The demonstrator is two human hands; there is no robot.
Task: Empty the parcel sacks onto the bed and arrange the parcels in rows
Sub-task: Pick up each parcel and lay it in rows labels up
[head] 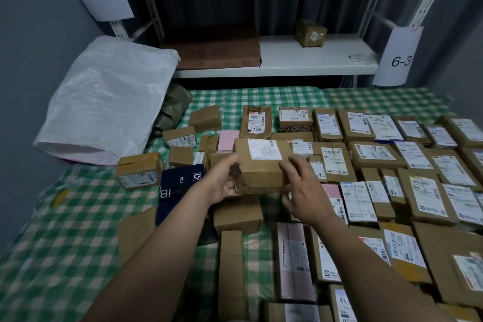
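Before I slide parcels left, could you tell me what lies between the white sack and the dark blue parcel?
A taped brown box, seen in head view.
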